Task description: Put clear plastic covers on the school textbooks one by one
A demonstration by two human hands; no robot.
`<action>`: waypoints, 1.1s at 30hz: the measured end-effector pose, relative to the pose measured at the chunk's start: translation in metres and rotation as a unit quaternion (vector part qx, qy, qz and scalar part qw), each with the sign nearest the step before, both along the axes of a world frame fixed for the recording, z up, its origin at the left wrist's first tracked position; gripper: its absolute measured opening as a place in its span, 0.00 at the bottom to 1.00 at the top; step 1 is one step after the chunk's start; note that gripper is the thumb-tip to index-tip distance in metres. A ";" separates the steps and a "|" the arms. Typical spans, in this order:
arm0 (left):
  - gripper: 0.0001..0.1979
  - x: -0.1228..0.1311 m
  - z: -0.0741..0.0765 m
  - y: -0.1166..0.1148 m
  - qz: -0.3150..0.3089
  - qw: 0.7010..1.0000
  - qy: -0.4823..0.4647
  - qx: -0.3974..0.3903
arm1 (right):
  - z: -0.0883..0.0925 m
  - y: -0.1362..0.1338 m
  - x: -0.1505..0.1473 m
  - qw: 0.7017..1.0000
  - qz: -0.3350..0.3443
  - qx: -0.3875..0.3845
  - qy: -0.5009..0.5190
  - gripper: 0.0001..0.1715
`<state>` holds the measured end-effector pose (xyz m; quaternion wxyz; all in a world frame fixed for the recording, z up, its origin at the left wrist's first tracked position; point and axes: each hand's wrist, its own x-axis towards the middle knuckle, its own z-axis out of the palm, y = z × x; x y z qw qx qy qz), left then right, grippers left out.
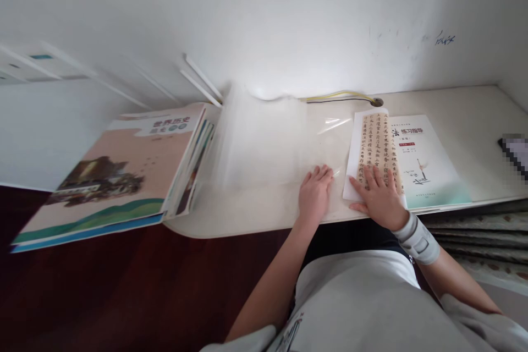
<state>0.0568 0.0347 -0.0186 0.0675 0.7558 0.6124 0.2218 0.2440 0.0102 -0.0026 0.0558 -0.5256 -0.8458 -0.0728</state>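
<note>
Lying partly beneath the right grip (379,197): a printed calligraphy sheet (374,140).

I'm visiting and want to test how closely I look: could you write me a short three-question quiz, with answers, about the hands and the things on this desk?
1. True or false: the grey wristband is on the right wrist.
2. What does the right hand rest on?
A. the pink-covered book
B. the calligraphy sheet
C. the yellow cable
3. Which hand is nearer the clear plastic?

Key: 1. True. 2. B. 3. The left hand.
</note>
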 end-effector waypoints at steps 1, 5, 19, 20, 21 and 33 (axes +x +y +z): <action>0.17 -0.001 0.000 0.000 0.003 1.000 -0.018 -0.001 | 0.001 0.000 -0.001 1.000 -0.003 -0.005 -0.002 0.37; 0.17 -0.004 -0.002 0.001 0.009 0.997 -0.075 -0.004 | 0.001 0.000 -0.007 1.000 -0.014 -0.020 -0.004 0.40; 0.17 0.002 -0.009 0.000 0.003 0.998 0.044 0.039 | 0.029 0.011 0.008 0.977 0.152 -0.130 0.081 0.35; 0.17 0.002 -0.010 0.000 0.002 0.998 0.051 0.040 | 0.037 0.029 0.018 0.981 0.120 -0.108 0.105 0.33; 0.16 0.002 -0.011 0.000 0.003 0.998 0.057 0.040 | 0.043 0.049 0.027 0.986 0.084 -0.080 0.121 0.33; 0.17 0.005 -0.008 -0.002 0.027 0.998 0.016 0.057 | 0.007 0.153 0.043 0.980 -0.078 -0.153 0.101 0.42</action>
